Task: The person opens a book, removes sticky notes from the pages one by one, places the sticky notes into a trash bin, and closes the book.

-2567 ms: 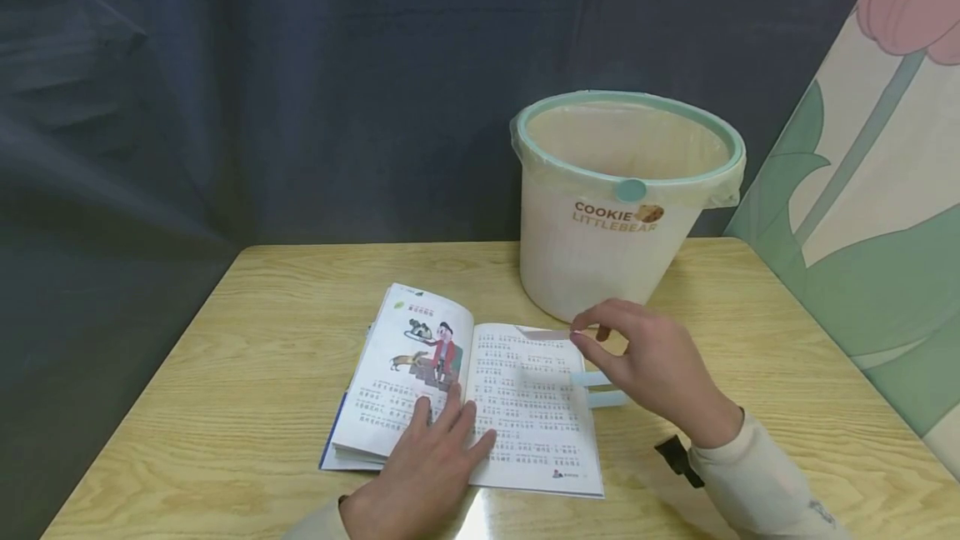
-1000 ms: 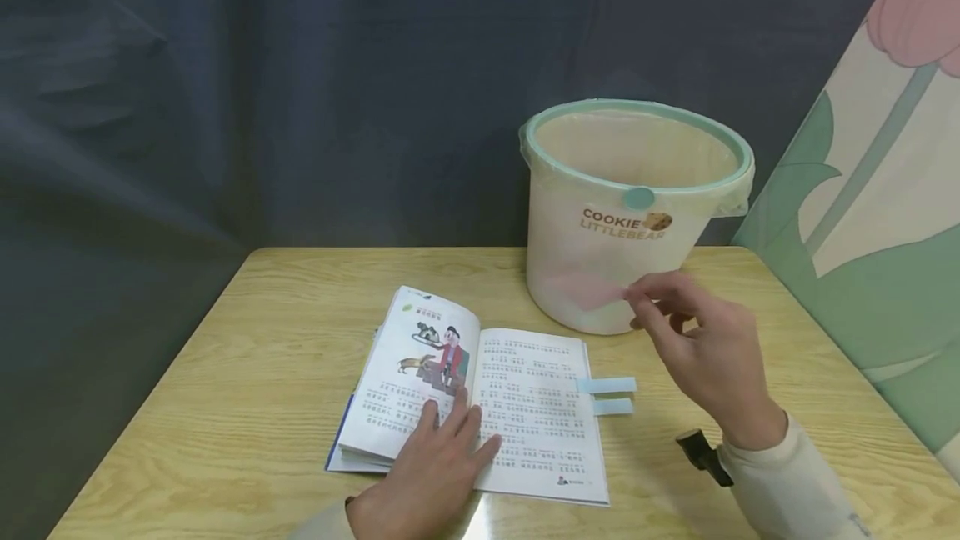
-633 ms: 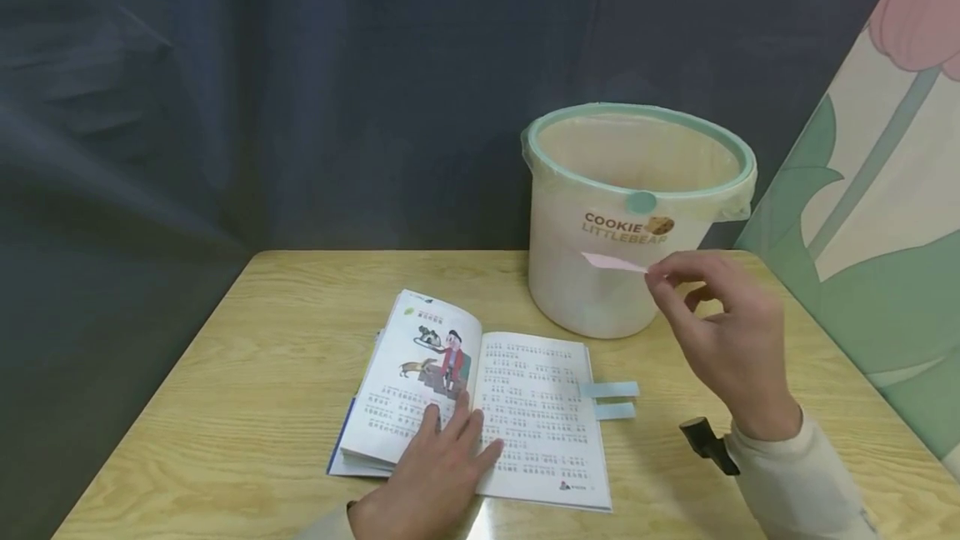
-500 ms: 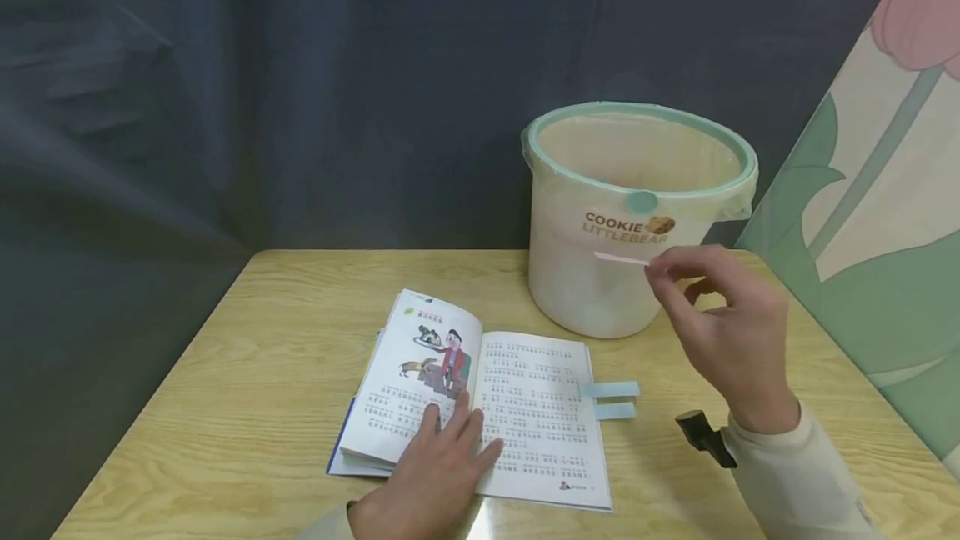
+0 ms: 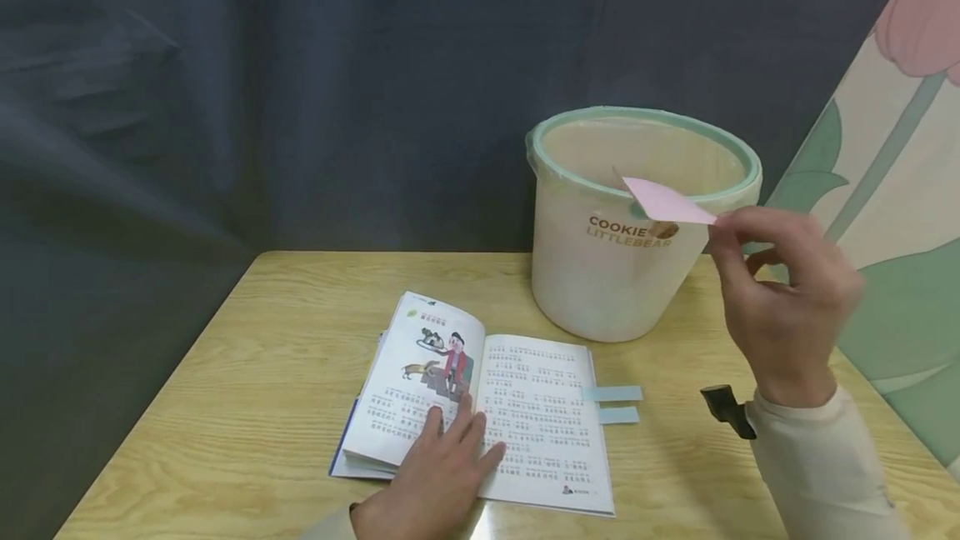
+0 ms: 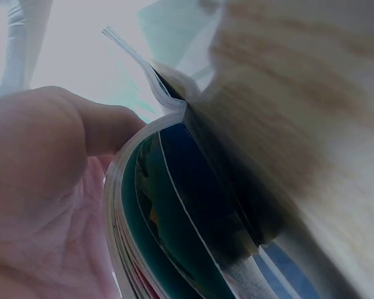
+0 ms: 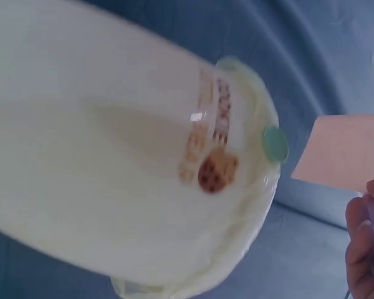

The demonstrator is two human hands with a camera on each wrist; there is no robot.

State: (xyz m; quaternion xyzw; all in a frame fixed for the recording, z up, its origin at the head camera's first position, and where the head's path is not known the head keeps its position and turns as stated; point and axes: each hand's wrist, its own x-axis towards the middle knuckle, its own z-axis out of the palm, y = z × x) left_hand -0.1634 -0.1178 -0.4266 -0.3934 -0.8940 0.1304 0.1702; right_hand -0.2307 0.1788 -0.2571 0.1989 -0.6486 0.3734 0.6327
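The spread left hand (image 5: 441,467) rests on an open white-paged book (image 5: 528,386); right of this, the right hand (image 5: 791,298) pinches four-cornered pink paper (image 5: 663,202).

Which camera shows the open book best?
The head view: the book lies open, facing up, partly under the left hand. The left wrist view shows mainly page edges; the right wrist view, none of it.

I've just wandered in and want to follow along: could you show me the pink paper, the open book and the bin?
Pink paper (image 5: 666,202): head view, middle of the sheet.
Open book (image 5: 532,407): head view, middle of its right-hand page.
Bin (image 5: 600,294): head view, lower front wall.
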